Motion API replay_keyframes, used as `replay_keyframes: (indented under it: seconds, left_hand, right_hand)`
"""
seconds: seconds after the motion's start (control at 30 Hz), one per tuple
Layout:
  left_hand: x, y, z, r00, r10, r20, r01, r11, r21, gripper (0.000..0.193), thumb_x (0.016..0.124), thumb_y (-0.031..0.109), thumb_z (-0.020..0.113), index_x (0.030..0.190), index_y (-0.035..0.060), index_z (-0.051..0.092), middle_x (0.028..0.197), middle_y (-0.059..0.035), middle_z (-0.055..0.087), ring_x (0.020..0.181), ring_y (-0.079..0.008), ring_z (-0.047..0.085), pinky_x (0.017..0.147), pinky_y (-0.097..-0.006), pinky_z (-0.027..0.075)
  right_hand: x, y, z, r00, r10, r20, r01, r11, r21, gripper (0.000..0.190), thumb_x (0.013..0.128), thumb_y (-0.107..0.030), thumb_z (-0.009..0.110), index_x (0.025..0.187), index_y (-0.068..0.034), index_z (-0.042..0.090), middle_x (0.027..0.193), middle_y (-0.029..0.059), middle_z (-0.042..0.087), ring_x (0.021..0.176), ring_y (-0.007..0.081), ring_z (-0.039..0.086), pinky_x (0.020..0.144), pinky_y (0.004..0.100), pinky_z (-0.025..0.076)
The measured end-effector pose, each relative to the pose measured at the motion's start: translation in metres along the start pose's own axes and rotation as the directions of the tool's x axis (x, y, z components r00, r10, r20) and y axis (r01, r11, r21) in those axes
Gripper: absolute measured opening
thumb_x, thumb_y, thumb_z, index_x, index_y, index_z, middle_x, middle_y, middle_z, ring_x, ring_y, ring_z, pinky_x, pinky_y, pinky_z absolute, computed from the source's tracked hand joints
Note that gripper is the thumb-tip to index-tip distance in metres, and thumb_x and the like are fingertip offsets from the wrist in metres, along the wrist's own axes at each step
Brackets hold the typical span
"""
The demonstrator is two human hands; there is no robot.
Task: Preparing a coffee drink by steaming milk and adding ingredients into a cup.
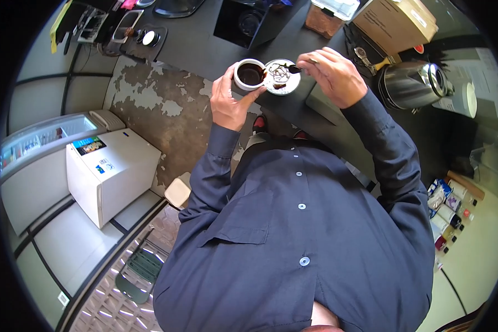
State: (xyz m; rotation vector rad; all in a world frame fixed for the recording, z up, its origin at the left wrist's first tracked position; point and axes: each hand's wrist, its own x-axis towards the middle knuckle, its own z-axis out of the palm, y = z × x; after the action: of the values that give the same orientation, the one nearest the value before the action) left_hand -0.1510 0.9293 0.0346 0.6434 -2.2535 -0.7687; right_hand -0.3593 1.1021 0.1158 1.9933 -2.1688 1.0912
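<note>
My left hand [229,96] grips a small white cup [238,83] by its side, with thumb and fingers around it. Dark brown sauce [250,75] lies inside, and some is smeared at the cup's right edge. Beside the cup, close to or touching it, is a round dish or glass [295,86] seen from above. Its white topping [289,81] carries looping dark drizzle and a thicker dark patch near the front. My right hand [336,76] pinches a spoon [294,69], whose sauce-coated bowl hangs over the dish's right side.
On the dark counter [191,50] stand a black box [238,23], a clear-lidded container of brown powder [325,18], a cardboard box [394,23] and a steel kettle [413,85]. A yellow-handled brush [382,64] lies near the kettle. A white chest freezer [116,166] stands at left.
</note>
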Motion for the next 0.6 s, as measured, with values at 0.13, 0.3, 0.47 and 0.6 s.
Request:
replay_keyframes:
  seconds: [0.13,0.3,0.47,0.6]
  left_hand:
    - [0.004,0.004,0.001,0.999,-0.04,0.019,0.041,0.999,-0.034,0.073,0.072,0.033,0.097,0.132,0.0047,0.066,0.113,-0.0115,0.075,0.097,-0.0234,0.072,0.086,-0.0362,0.056]
    - [0.008,0.003,0.004,0.989,-0.1,0.113,0.11,0.991,-0.081,0.073,0.073,0.029,0.097,0.134,0.0045,0.065,0.115,-0.0144,0.074,0.1,-0.0242,0.073,0.089,-0.0365,0.056]
    - [0.013,0.021,0.005,0.986,-0.035,0.16,0.048,0.996,-0.076,0.066,0.078,0.022,0.095,0.133,0.0023,0.064,0.118,-0.0093,0.075,0.101,-0.0162,0.071,0.09,-0.0327,0.055]
    - [0.009,0.01,0.003,0.987,-0.035,0.159,0.045,0.997,-0.059,0.067,0.079,0.025,0.095,0.134,0.001,0.064,0.117,-0.0101,0.075,0.102,-0.017,0.071,0.091,-0.0321,0.055]
  right_hand:
    - [0.005,0.013,0.002,0.994,-0.106,0.016,0.106,0.993,-0.053,0.02,0.095,-0.009,0.065,0.113,-0.005,0.07,0.11,0.0088,0.072,0.099,0.029,0.068,0.085,0.0397,0.056]
    - [0.022,0.016,0.013,0.978,-0.184,0.097,0.199,0.965,-0.173,0.024,0.097,-0.014,0.063,0.119,-0.01,0.072,0.121,0.0064,0.071,0.112,0.0263,0.068,0.096,0.0375,0.056]
    - [0.011,0.033,0.043,0.999,-0.01,0.033,0.011,1.0,-0.021,0.024,0.1,-0.023,0.062,0.117,-0.01,0.073,0.115,0.0087,0.074,0.108,0.0292,0.07,0.094,0.04,0.057]
    - [0.013,0.027,0.04,0.994,0.011,-0.112,-0.002,0.997,0.079,0.024,0.102,-0.028,0.061,0.113,-0.009,0.073,0.107,0.0105,0.076,0.102,0.0328,0.072,0.088,0.0427,0.059]
